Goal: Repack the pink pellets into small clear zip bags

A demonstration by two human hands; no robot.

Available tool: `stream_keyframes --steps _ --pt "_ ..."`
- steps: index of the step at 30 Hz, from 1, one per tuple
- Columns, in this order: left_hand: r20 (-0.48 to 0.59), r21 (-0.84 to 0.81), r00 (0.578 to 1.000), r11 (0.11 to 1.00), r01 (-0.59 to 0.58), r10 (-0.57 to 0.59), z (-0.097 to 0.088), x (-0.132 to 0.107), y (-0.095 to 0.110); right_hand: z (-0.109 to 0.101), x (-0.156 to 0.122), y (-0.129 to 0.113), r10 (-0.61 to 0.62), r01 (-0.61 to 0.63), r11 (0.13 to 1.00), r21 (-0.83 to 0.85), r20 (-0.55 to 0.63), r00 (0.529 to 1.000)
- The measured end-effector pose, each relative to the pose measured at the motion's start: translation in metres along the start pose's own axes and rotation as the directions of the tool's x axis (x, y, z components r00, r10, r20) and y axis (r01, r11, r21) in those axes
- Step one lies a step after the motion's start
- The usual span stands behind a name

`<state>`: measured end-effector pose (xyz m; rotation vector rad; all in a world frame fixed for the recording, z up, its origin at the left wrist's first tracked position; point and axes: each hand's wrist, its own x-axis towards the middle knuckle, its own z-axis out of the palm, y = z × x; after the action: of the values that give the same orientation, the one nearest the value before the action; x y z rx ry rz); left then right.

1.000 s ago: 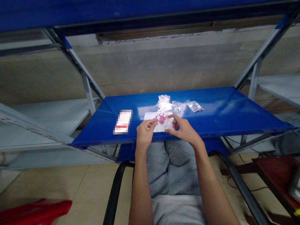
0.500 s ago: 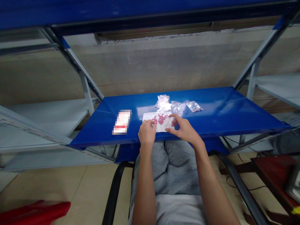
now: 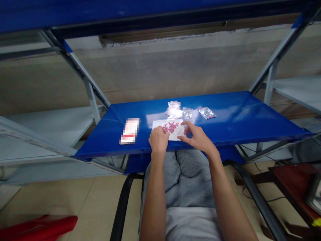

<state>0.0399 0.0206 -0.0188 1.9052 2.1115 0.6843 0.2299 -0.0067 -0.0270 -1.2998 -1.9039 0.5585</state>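
The left hand (image 3: 158, 140) has its fingers (image 3: 162, 130) close together on the edge of a clear plastic bag (image 3: 174, 135) with pink tablets (image 3: 172, 127). The right hand (image 3: 197, 137) touches the other side, fingers a little apart. The bag lies on a blue metal shelf (image 3: 225, 113), near other small bags (image 3: 187, 114).

- Shelf (image 3: 233, 113): blue painted sheet metal, smooth, glossy, throwing glare.
- Three small bags (image 3: 187, 114), far side: clear thin plastic, shiny, crinkled.
- Near bag (image 3: 175, 135): clear plastic, red-edged seal.
- Tablets (image 3: 172, 127): pink, smooth-looking.
- Packet (image 3: 129, 131), left: surface too blurred to tell.
- Trousers (image 3: 195, 180): grey cloth, soft, matt.
- Wall (image 3: 160, 67): rough concrete, dull.
- Floor tiles (image 3: 50, 197): beige, smooth, faint sheen.
- Shelf uprights (image 3: 272, 80): pale grey metal.
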Motion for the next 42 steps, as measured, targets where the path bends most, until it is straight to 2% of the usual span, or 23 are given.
stream_keyframes --steps 5,11,17,27,30,32,36,39,42 --pt "0.042 0.105 0.998 0.993 -0.050 0.046 0.000 0.000 0.001 -0.001 0.000 0.000 0.004 -0.004 1.000 -0.006 -0.001 1.000" --pt "0.051 0.192 0.998 0.980 -0.054 0.045 0.000 -0.004 0.004 0.001 0.001 0.002 -0.001 0.001 1.000 -0.008 -0.001 1.000" --pt "0.023 0.142 0.999 0.989 -0.047 0.044 0.006 -0.008 -0.001 0.001 0.001 0.002 0.001 -0.001 1.000 0.005 -0.002 1.000" --pt "-0.083 0.017 0.980 0.984 -0.179 0.180 0.020 -0.006 -0.018 0.003 0.001 0.001 0.011 -0.012 0.998 -0.063 -0.009 1.000" --pt "-0.146 -0.074 0.968 0.974 -0.215 0.202 0.020 -0.004 -0.020 0.005 0.001 0.000 0.018 -0.019 0.995 -0.099 -0.011 1.000" --pt "-0.186 -0.205 0.956 0.943 -0.262 0.225 0.019 -0.004 -0.018 0.007 0.002 0.000 0.023 -0.023 0.993 -0.118 -0.007 1.000" --pt "-0.183 -0.487 0.936 0.800 -0.351 0.299 0.012 -0.007 -0.008 0.010 0.003 -0.001 0.005 -0.006 0.992 -0.123 -0.005 1.000" --pt "-0.134 -0.604 0.943 0.730 -0.321 0.304 0.008 -0.009 -0.003 0.010 0.003 -0.003 -0.021 0.020 0.995 -0.098 -0.003 1.000" --pt "-0.055 -0.706 0.968 0.676 -0.209 0.243 0.006 -0.008 -0.006 0.007 0.003 -0.007 -0.046 0.046 0.997 -0.059 0.005 0.999"
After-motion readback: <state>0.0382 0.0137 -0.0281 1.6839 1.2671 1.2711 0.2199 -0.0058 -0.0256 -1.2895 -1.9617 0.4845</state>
